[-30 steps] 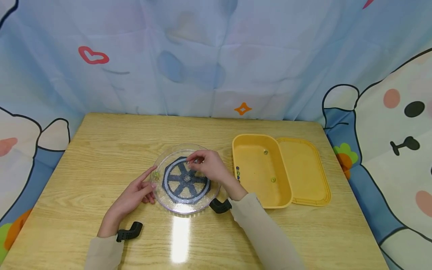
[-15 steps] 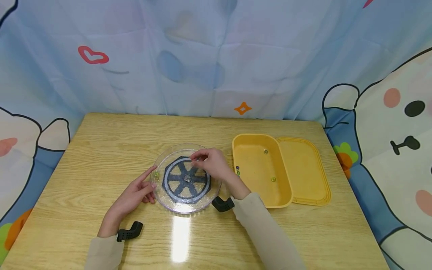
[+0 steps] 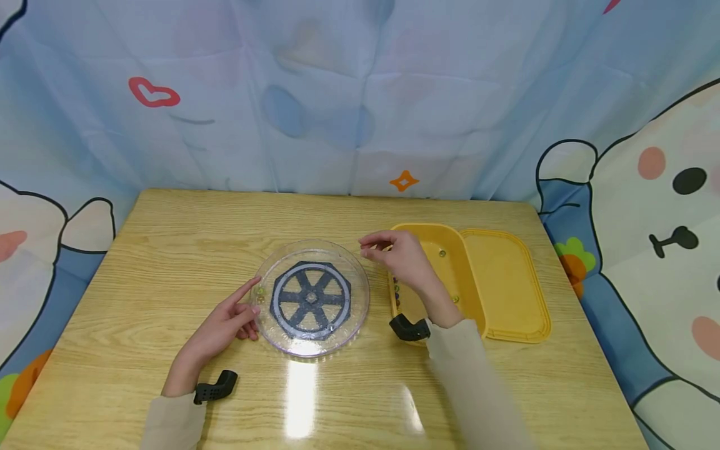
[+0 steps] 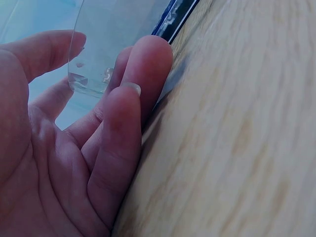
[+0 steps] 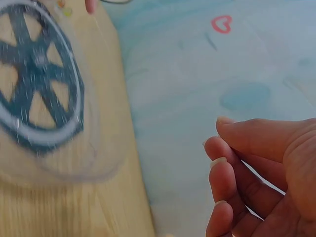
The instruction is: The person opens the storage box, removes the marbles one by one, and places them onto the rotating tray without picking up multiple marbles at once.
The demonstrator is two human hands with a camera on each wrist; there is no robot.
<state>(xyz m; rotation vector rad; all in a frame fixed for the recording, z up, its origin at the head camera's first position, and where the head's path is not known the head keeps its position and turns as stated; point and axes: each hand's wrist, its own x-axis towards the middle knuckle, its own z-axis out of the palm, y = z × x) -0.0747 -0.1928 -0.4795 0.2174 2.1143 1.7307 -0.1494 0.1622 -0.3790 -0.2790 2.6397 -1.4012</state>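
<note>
A clear round turntable tray [image 3: 355, 275] rests on the wooden table, a dark spoked wheel [image 3: 289, 297] showing through it. Beside its left edge is my left hand [image 3: 222, 328], index finger straight and touching the rim, thumb tip also at the rim. The other fingers curl loosely low by the table. Two small glass marbles [image 3: 260, 292], greenish and amber, sit inside that edge; a tiny shiny spot [image 3: 332, 327] lies near the wheel's front right. Above the left side of the yellow box [image 3: 475, 290] hovers my right hand [image 3: 407, 259], fingers loosely bent, nothing visible between the fingertips.
Inside the yellow box several marbles [image 3: 396, 290] line its left wall, and another marble [image 3: 442, 254] lies further back. A yellow lid [image 3: 509, 284] lies right of the box. Behind the table hangs a blue printed curtain [image 3: 315, 94].
My right hand has moved from above the tray rightward to over the box's left edge. A shiny marble near the tray's centre half a second ago is no longer there. My left hand has stayed put.
</note>
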